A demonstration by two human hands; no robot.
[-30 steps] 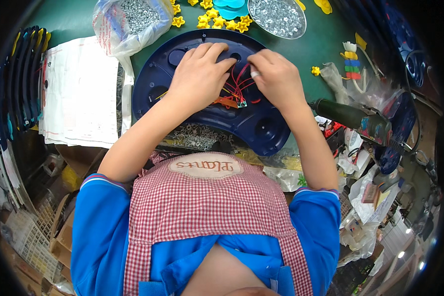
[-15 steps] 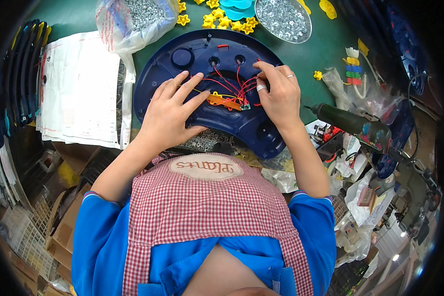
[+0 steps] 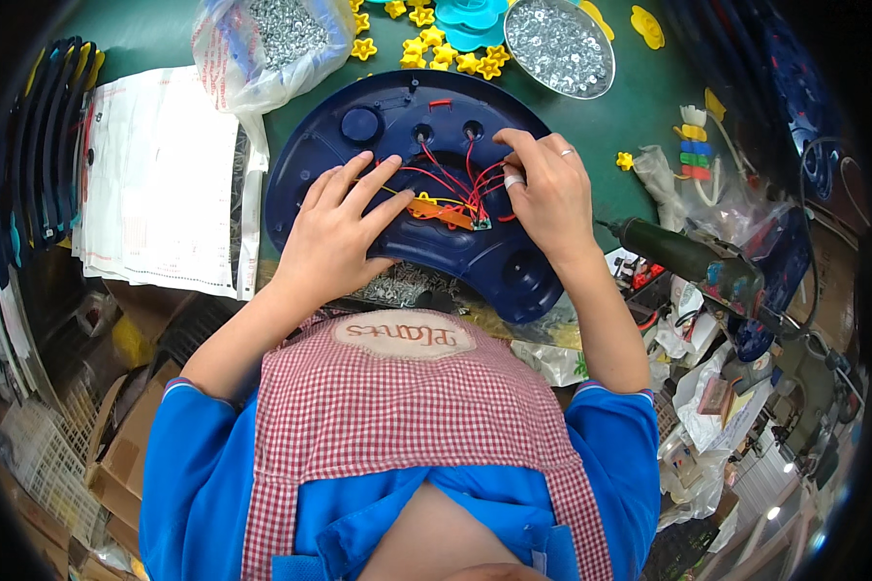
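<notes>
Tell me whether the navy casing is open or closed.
Open: the navy casing lies with its inside facing up, baring red wires and a small circuit board.

I look through one wide fisheye, the left of a side-by-side pair worn on the person's head, aimed down and upright. The checked apron [image 3: 417,416] looms close at six o'clock; the green tabletop [image 3: 596,136] lies farther off toward twelve. My view catches the left hand [image 3: 347,223] around ten, the right hand [image 3: 550,194] toward two. Black rims close three and nine.
</notes>
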